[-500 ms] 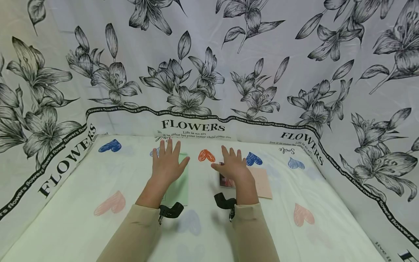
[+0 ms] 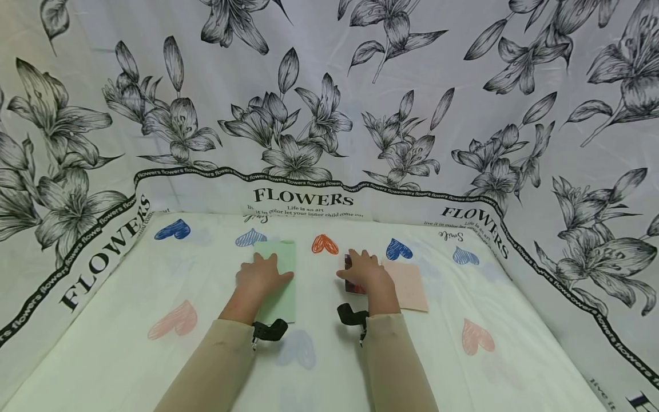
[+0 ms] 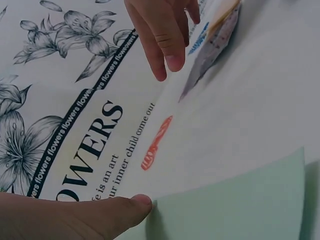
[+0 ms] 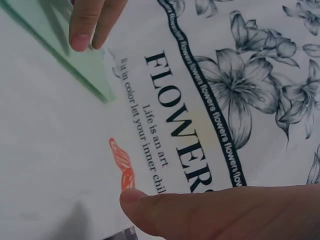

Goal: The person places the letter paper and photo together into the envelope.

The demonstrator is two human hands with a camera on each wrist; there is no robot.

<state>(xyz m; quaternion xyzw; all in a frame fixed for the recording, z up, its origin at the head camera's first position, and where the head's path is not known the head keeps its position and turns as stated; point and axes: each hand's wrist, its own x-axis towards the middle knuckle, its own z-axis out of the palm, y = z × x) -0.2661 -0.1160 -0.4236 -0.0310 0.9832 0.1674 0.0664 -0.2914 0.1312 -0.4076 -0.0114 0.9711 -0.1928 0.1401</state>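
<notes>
My left hand [image 2: 259, 280] is over a pale green folded sheet of paper [image 2: 280, 306], its fingers spread and slightly bent. In the left wrist view, the thumb lies at the edge of the green paper [image 3: 240, 210]; whether it presses there I cannot tell. Over a small dark picture card with reddish tones [image 2: 355, 287] hovers my right hand [image 2: 369, 272], fingers loosely spread. A pale pink sheet [image 2: 410, 289] lies to the right, partly behind that hand. Only a corner of the dark card [image 4: 125, 234] shows below the thumb in the right wrist view.
A white cloth printed with hearts [image 2: 324, 366] covers the table. Behind and at both sides rises a white curtain with black line-drawn lilies [image 2: 298, 157]. Black wrist cameras are strapped at both sleeves [image 2: 206, 366].
Both hands have come down and back toward the person, from above the papers to close over them. Their fingers, straight before, are now more bent. The papers have not visibly moved.
</notes>
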